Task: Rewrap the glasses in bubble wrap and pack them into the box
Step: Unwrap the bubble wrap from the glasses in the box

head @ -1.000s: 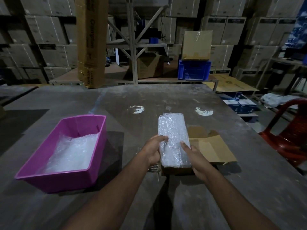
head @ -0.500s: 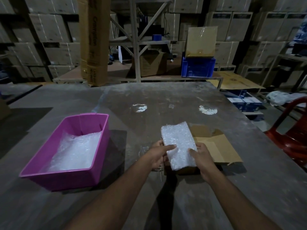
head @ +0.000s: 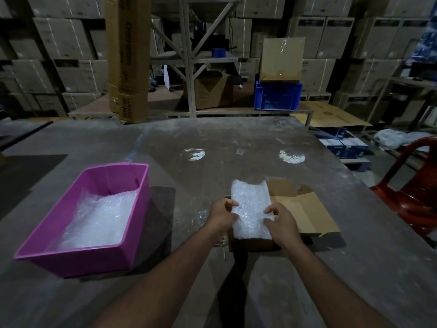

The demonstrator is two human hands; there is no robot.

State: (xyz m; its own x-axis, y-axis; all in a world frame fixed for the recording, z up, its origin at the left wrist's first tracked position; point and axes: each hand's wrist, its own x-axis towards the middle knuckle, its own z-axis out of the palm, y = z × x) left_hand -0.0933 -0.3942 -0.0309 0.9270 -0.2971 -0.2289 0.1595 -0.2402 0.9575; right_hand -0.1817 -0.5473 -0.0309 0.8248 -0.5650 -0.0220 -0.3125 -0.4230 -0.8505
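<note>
Bundle: bubble-wrapped bundle (head: 251, 209) stood at the near middle of the table, a long white packet sitting in the mouth of the cardboard box, its far end tilted up and away from the person; what it held could not be made out through the wrap.
Box: small brown cardboard box (head: 254, 243) lay under the bundle, only its near wall showing below the wrap, with one flap (head: 305, 214) spread flat to the right.
Left hand: left hand (head: 221, 215) gripped the bundle's left edge, fingers curled onto the wrap and thumb at the side.
Right hand: right hand (head: 282, 221) gripped the bundle's right edge, fingers bent over the top of the wrap.
Clear items: something clear and glassy (head: 201, 216) lay on the table just left of the left hand; too faint to tell what it was.
Tub: purple plastic tub (head: 78, 259) sat well to the left of the box, with loose bubble wrap (head: 99, 221) heaped inside.
Table: grey, dusty table (head: 236, 138) carried all of these, with two bright reflections on its far half.
Chair: red plastic chair (head: 416, 200) stood off the table's right edge.
Background: blue crate (head: 277, 94) held a cardboard carton beyond the table, and stacked cartons (head: 71, 43) lined the back wall.
</note>
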